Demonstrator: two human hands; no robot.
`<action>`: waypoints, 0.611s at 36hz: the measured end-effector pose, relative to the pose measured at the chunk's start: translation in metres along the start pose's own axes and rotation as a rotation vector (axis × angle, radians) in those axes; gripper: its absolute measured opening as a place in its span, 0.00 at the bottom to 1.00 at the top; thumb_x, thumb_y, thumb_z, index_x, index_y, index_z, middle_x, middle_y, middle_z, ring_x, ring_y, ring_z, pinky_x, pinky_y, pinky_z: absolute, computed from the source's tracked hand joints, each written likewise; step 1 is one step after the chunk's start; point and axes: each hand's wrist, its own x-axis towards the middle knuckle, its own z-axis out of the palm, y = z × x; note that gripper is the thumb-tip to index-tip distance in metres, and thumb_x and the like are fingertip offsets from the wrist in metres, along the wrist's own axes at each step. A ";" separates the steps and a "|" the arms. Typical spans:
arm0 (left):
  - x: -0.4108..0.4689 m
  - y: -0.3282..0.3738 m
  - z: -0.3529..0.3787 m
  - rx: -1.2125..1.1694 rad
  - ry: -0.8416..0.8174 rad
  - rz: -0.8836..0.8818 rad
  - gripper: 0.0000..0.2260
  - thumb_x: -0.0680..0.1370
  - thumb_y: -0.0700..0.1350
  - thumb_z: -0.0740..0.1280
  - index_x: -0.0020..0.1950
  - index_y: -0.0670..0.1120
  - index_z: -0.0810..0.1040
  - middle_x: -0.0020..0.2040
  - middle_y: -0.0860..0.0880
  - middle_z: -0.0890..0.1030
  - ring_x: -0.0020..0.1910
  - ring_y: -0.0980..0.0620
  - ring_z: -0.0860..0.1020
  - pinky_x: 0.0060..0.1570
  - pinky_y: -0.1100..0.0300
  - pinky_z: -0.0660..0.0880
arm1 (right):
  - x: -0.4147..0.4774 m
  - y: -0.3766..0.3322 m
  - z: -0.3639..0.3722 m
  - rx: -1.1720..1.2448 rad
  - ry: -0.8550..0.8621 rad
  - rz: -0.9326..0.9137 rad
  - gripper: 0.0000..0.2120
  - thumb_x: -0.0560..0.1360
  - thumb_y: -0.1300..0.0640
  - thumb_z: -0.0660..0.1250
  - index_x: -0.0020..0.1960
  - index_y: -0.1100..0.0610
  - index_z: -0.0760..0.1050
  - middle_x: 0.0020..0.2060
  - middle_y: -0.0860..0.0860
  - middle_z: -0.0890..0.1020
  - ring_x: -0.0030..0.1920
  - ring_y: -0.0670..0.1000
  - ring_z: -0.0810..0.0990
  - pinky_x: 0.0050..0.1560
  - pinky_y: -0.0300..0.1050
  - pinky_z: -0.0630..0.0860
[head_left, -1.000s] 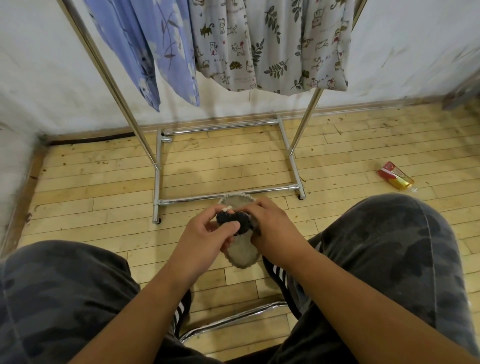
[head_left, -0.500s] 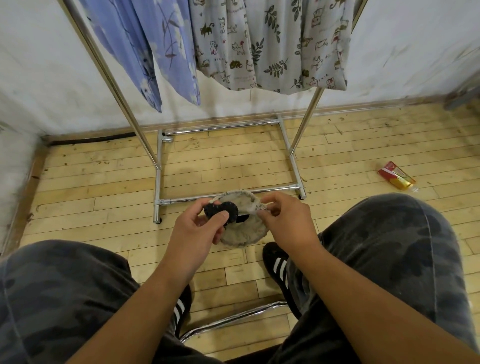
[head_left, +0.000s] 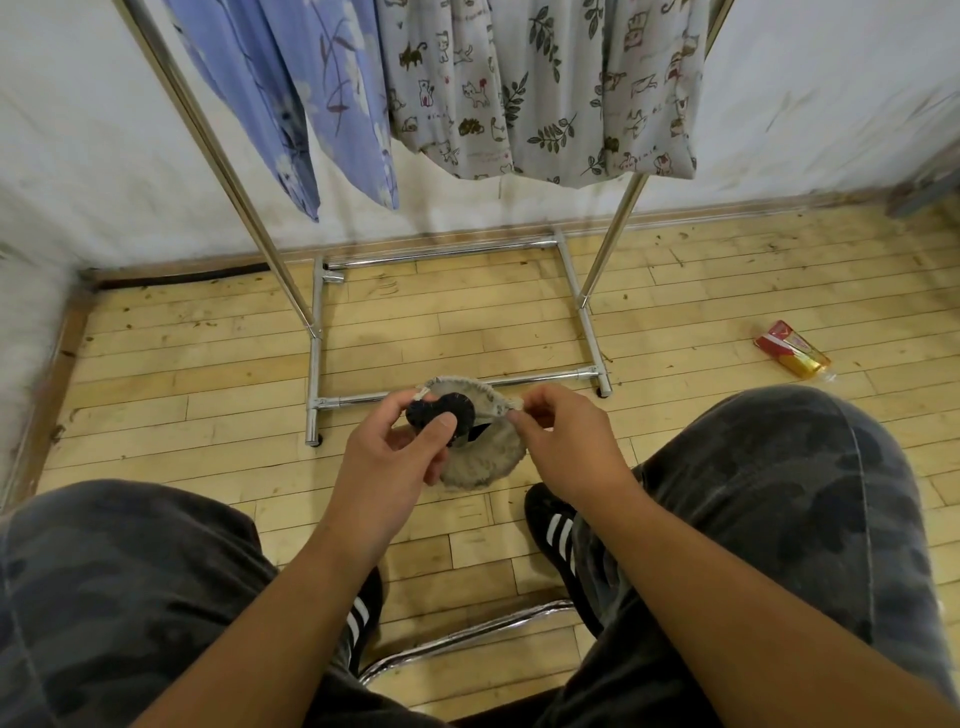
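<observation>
Left hand (head_left: 387, 467): fingers and thumb curled round a black round piece (head_left: 441, 410), gripping it from below.
Right hand (head_left: 563, 447): fingertips pinch the upper right edge of a grey fluffy cloth (head_left: 480, 462); the other fingers are curled in.
Grey fluffy cloth: held in the air between the two hands, in front of the seated person's knees and above the wooden floor (head_left: 208, 389). Its lower part hangs below the fingers.
Black round piece: lies against the upper left of the cloth, touching it.
Clothes rack (head_left: 314, 358): metal, stands against the wall beyond the hands, with a blue garment (head_left: 311, 104) and a patterned garment (head_left: 545, 88) hanging from it.
Packet (head_left: 792, 354): red and yellow, on the floor well to the right.
Shoe (head_left: 553, 530): black with white stripes, below the right hand.
</observation>
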 end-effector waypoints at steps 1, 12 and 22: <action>0.000 0.000 0.000 0.001 -0.002 -0.001 0.07 0.80 0.46 0.71 0.58 0.53 0.81 0.34 0.49 0.81 0.33 0.55 0.77 0.39 0.60 0.78 | 0.000 -0.001 0.001 0.006 -0.011 -0.014 0.02 0.81 0.53 0.69 0.51 0.51 0.79 0.45 0.44 0.82 0.46 0.39 0.80 0.39 0.25 0.74; 0.000 -0.003 0.004 0.121 -0.046 0.002 0.08 0.80 0.46 0.72 0.59 0.53 0.79 0.39 0.45 0.86 0.36 0.56 0.83 0.36 0.65 0.77 | -0.005 -0.008 0.002 0.027 -0.063 -0.077 0.07 0.81 0.50 0.69 0.44 0.43 0.77 0.54 0.45 0.78 0.49 0.41 0.78 0.41 0.22 0.70; 0.002 -0.004 0.002 0.193 -0.022 -0.030 0.09 0.80 0.49 0.71 0.60 0.56 0.78 0.38 0.47 0.86 0.34 0.58 0.82 0.34 0.67 0.76 | -0.005 -0.007 0.002 0.164 -0.126 -0.086 0.08 0.84 0.53 0.65 0.46 0.52 0.77 0.39 0.45 0.79 0.35 0.38 0.76 0.34 0.32 0.73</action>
